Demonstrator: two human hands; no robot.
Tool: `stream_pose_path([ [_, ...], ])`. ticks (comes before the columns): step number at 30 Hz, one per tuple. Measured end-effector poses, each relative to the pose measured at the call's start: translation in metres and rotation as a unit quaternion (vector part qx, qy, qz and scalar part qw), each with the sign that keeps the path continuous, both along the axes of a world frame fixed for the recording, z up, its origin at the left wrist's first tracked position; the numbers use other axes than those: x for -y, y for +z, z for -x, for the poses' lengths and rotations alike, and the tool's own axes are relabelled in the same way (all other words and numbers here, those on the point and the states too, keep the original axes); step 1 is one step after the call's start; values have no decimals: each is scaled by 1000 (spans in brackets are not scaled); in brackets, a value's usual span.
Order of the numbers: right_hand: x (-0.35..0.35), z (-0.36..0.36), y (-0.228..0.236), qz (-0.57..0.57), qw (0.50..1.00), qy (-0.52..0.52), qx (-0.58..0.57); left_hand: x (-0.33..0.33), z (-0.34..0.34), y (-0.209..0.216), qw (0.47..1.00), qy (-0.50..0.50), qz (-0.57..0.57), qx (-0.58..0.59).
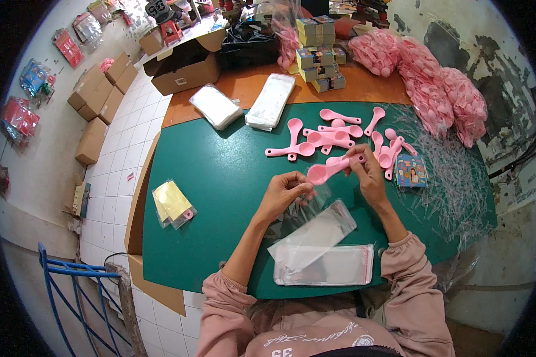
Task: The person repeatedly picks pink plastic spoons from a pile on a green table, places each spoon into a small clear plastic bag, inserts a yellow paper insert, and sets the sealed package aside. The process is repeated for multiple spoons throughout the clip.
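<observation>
Between thumb and fingers, my right hand (369, 177) grips the handle end of pink measuring spoons (318, 174); at least two bowls show, pointing left. My left hand (284, 194) is pinched closed just below the nearer bowl, on the edge of a clear plastic bag (290, 215) that hangs under it. Whether those fingertips also touch the bowl I cannot tell. Beneath my hands lie a loose fan of clear bags (318, 232) and a stack of clear bags (333, 268). Loose pink spoons (295, 132) are scattered beyond my hands, and a small stack of printed cards (411, 171) sits to their right.
Filled packets with yellow cards (173, 199) lie at the green table's (220, 250) left. White bag stacks (271, 101), bundled cards (315, 56) and an open carton (187, 71) stand farther back. Clear plastic strips (452, 178) and sacks of pink spoons (426, 89) fill the right side.
</observation>
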State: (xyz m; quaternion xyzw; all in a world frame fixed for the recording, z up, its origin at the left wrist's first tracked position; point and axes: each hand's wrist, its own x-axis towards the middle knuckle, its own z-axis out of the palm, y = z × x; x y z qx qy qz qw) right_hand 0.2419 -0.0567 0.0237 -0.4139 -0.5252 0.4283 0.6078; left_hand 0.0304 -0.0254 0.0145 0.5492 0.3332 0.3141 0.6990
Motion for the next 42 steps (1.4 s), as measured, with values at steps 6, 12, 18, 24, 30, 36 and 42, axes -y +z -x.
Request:
stream_pose_path([
  [6,1,5,-3,-22,996,-9,88,-3,5,-4,1000,-2,4,-19],
  [12,10,8,2,52,991,-6,125,5,2,-9,992,-11,-86,-96],
  [18,11,20,4,46,989,34,137,7,0,-9,991,-14,-99,-84],
  [24,13,14,-2,67,997,-23,-2,8,7,1,993,-96,24,-57],
  [30,20,17,-4,24,997,13,72,5,15,-6,983,-154,-3,-97],
  [36,24,23,4,-81,962,108,237,9,5,4,992,-100,80,23],
  [42,16,-68,44,95,917,-170,348,8,12,16,989,-74,127,33],
])
